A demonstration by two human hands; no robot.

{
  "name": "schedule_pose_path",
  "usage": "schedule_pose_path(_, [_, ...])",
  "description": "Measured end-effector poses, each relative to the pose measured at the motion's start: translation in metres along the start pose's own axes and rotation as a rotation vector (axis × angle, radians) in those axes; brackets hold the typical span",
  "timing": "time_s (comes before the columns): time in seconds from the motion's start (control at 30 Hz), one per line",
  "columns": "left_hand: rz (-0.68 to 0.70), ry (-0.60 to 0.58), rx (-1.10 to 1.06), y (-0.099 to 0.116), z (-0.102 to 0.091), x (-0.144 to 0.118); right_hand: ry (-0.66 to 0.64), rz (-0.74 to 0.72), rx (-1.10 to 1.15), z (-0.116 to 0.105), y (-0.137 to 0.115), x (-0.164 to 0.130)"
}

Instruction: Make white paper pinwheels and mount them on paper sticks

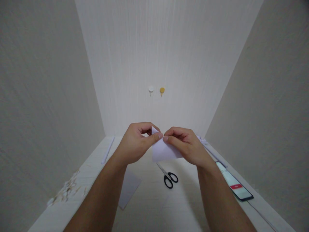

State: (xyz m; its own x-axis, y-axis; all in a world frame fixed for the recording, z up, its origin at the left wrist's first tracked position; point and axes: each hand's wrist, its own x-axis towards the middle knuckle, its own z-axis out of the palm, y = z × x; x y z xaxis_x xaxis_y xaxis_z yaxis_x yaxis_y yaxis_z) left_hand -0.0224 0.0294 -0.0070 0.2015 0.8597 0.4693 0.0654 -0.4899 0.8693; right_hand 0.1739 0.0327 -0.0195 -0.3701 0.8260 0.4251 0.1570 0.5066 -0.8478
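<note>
Pale, narrow alcove here: plain off-white walls on three sides and a whitish wood-grain table (pixel 149 206) running down the middle. On the back wall there are two small round hooks, one white (pixel 151 89) and one mustard yellow (pixel 162 90), side by side.

Count on the table: one pair of black-handled scissors (pixel 168 176), one flat sheet of white paper (pixel 129 188), one smartphone with a lit screen and a red bar on it (pixel 233 184), one thin white strip (pixel 107 150), and one scatter of small pale scraps (pixel 67 188), too small to count.

Using the scissors as the reference: the small folded piece of white paper (pixel 162 151) is held in the air just above and behind them. The flat sheet lies to their left, the phone well off to their right by the wall, the strip far back-left, the scraps way left at the table edge.

Both hands are on that folded piece. The left hand (pixel 135 143) is curled, thumb and forefinger pinching its upper left corner. The right hand (pixel 187 145) is curled the same way, pinching the top edge, thumb tips nearly meeting.

The piece itself is plain white, creased, with a little pointed corner sticking up between the fingers and a wider flap hanging below.
</note>
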Motion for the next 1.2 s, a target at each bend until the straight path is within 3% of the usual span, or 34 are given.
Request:
schedule_pose_path(0.17, [0.010,0.026,-0.011,-0.004,0.001,0.004,-0.003,0.011,-0.015,0.001,0.003,0.003])
schedule_pose_path(0.3, [-0.123,0.081,-0.063,-0.021,0.002,0.005,0.015,0.140,0.117,0.002,0.023,0.002])
schedule_pose_path(0.53, [-0.370,0.282,-0.156,-0.098,0.016,-0.036,0.026,0.417,0.226,0.017,0.103,-0.040])
schedule_pose_path(0.73, [-0.449,0.309,-0.149,-0.146,0.028,-0.057,0.090,0.547,0.245,0.021,0.153,-0.046])
schedule_pose_path(0.97, [-0.466,0.245,-0.073,-0.169,0.026,-0.050,0.153,0.564,0.288,0.016,0.175,-0.045])
schedule_pose_path(1.2, [-0.447,0.223,-0.033,-0.173,0.026,-0.054,0.192,0.578,0.317,0.017,0.180,-0.050])
